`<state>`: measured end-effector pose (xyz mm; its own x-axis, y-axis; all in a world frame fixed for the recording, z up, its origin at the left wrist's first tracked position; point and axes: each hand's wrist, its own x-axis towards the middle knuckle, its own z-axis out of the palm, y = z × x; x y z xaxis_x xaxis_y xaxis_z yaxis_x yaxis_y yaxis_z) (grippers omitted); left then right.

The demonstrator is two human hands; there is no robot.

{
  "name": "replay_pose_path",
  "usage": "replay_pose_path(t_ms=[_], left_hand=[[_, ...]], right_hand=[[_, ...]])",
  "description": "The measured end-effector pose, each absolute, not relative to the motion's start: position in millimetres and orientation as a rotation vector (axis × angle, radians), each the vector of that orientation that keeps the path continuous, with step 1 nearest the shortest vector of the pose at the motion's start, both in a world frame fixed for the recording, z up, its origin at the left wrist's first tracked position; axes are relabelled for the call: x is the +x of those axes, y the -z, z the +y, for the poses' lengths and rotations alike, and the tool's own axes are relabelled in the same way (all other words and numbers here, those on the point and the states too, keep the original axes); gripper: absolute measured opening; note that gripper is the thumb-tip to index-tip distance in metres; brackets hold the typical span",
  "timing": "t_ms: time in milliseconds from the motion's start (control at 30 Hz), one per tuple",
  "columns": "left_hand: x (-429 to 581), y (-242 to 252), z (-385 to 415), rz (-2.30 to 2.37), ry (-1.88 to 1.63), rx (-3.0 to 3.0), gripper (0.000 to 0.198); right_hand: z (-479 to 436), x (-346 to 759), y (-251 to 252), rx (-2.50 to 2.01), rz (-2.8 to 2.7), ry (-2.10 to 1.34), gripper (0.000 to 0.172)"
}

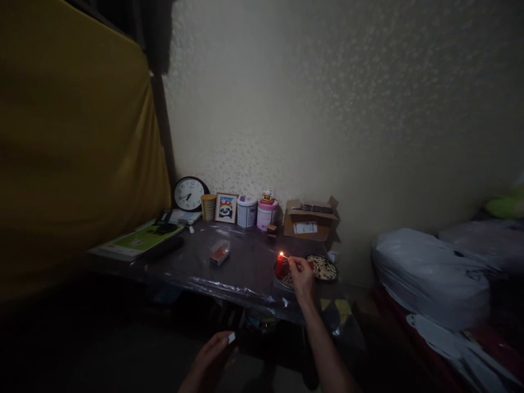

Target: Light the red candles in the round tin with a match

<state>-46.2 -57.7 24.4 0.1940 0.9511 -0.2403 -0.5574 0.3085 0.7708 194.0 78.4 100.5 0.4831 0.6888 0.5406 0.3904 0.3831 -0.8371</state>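
Observation:
Pinched in the fingers of my right hand (301, 274) is a burning match (285, 257), its flame at the top of a red candle (279, 267). The candle stands upright in a round dish (279, 283) on the table. Whether the wick itself burns, I cannot tell. Beside my right hand lies a second dish holding many pale sticks (322, 267). Low in front of the table, my left hand (210, 352) is closed around a small box with a white end, apparently a matchbox (231, 338); most of it is hidden by the fingers and shadow.
On the dark plastic-covered table (245, 267) lies a clear-wrapped packet (220, 251). Along the wall stand a clock (190, 194), a panda picture (226, 208), two tubs (246, 212) and an open cardboard box (307, 224). Stuffed bags (434, 278) are at right, a yellow curtain (77, 136) at left.

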Motion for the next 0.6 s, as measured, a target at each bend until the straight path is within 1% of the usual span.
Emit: replay_pose_path(t_ms=[233, 600], left_hand=[[-45, -4, -48, 0.898, -1.171, 0.561, 0.038], [-44, -3, -45, 0.88, -1.159, 0.525, 0.034]], right_hand=[[80, 194, -99, -1.23, -1.12, -0.267, 0.024], [81, 195, -100, -1.227, -1.135, -0.282, 0.024]])
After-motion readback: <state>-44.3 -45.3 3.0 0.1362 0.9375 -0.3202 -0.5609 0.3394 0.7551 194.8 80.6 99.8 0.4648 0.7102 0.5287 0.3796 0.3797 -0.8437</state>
